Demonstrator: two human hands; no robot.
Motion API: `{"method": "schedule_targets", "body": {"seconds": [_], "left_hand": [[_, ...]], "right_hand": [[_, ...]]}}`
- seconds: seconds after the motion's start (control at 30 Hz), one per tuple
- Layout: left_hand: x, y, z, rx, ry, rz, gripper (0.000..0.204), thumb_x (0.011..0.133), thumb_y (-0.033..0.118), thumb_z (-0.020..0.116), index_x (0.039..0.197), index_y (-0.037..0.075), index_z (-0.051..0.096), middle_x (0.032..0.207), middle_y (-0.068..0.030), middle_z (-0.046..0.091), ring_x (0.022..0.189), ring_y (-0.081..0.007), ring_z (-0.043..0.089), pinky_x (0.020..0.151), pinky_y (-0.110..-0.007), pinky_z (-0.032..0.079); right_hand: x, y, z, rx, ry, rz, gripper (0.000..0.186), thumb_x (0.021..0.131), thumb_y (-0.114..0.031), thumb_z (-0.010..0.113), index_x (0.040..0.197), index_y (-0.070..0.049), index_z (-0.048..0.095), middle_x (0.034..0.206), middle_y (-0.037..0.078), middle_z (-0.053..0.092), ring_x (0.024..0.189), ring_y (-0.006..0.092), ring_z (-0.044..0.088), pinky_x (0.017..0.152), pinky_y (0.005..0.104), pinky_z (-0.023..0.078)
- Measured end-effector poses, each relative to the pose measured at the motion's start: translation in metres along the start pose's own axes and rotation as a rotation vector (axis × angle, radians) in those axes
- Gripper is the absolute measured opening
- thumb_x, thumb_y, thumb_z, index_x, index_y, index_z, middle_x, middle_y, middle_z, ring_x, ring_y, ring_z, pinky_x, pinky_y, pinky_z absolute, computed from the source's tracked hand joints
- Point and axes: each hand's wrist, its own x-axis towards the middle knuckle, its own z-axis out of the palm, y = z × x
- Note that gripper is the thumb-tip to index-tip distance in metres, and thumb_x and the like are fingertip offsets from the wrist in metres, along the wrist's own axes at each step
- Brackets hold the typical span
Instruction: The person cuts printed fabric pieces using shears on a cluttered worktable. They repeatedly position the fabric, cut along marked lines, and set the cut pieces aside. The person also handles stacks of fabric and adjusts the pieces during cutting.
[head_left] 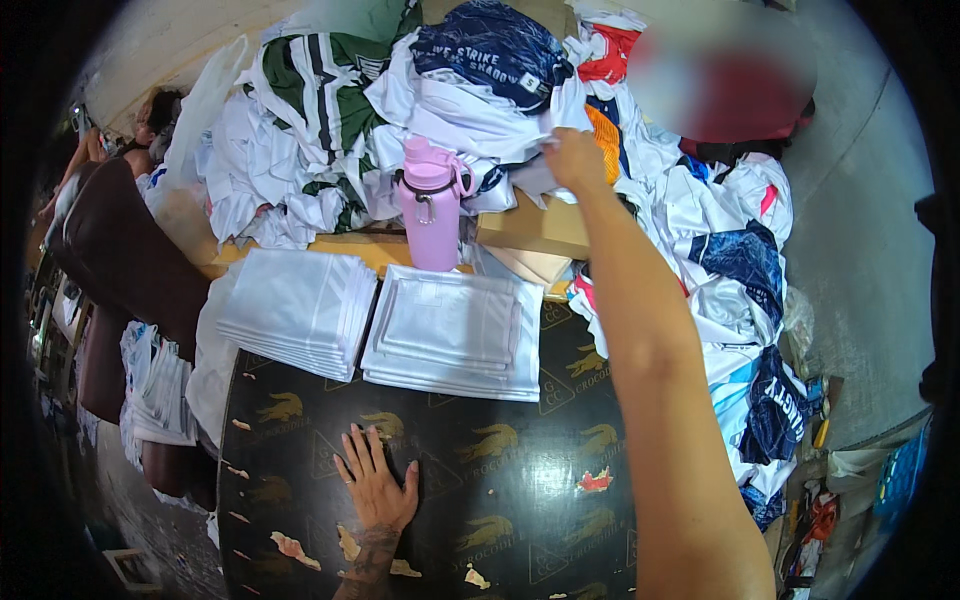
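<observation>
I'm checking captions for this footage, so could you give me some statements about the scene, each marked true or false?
1. The left hand lies flat on the black table. True.
2. The right hand also rests on the table. False: it is up at white cloth in the heap.
3. Three folded stacks lie on the table. False: two, a left stack and a right stack.
4. The pink bottle stands upright beyond the right stack. True.

white cloth [567, 108] | crumpled, unfolded | draped, loosely creased | on the garment heap [262, 165]
</observation>
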Motion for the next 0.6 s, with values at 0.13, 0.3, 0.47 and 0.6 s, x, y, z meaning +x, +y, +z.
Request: {"method": "schedule_targets", "body": {"seconds": [0.13, 0.3, 0.47, 0.6], "left_hand": [[-0.008, -0.008, 0.014, -0.02, 0.006, 0.008, 0.09, 0.102, 0.054, 0.058, 0.169, 0.001, 0.029, 0.176, -0.0274, 0.022, 0.165, -0.0463, 0.014, 0.131, -0.066, 0.008], [-0.002, -0.012, 0.012, -0.05, 0.036, 0.024, 0.089, 0.104, 0.054, 0.057, 0.17, 0.002, 0.028, 0.177, -0.0266, 0.022, 0.164, -0.0464, 0.015, 0.131, -0.066, 0.008], [-0.063, 0.048, -0.112, -0.864, 0.167, 0.093, 0.104, 0.094, 0.05, 0.077, 0.167, -0.003, 0.026, 0.172, -0.0289, 0.025, 0.16, -0.0459, 0.026, 0.131, -0.061, 0.015], [-0.195, 0.087, -0.264, -1.438, 0.109, 0.761, 0.099, 0.084, 0.033, 0.091, 0.159, -0.002, 0.036, 0.157, -0.0282, 0.046, 0.145, -0.0431, 0.047, 0.124, -0.05, 0.034]], "right_hand": [[-0.045, 0.019, -0.138, 0.545, 0.286, -0.064, 0.035, 0.1, -0.024, 0.072, 0.125, 0.0, 0.073, 0.119, 0.017, 0.076, 0.102, 0.0281, 0.072, 0.09, 0.0363, 0.055], [-0.204, -0.053, -0.364, 0.859, 0.482, -0.321, 0.02, 0.113, -0.018, 0.057, 0.121, -0.002, 0.067, 0.092, -0.006, 0.059, 0.083, 0.0012, 0.049, 0.07, 0.0206, 0.039], [-0.343, -0.199, -0.496, 0.122, 0.088, -0.481, 0.019, 0.089, -0.007, 0.076, 0.104, -0.004, 0.066, 0.083, 0.003, 0.064, 0.074, 0.0194, 0.066, 0.067, 0.0338, 0.051], [-0.436, -0.287, -0.53, 0.102, -0.498, -0.654, 0.031, 0.083, -0.012, 0.079, 0.109, -0.007, 0.065, 0.083, 0.01, 0.066, 0.074, 0.0349, 0.072, 0.062, 0.0455, 0.057]]}}
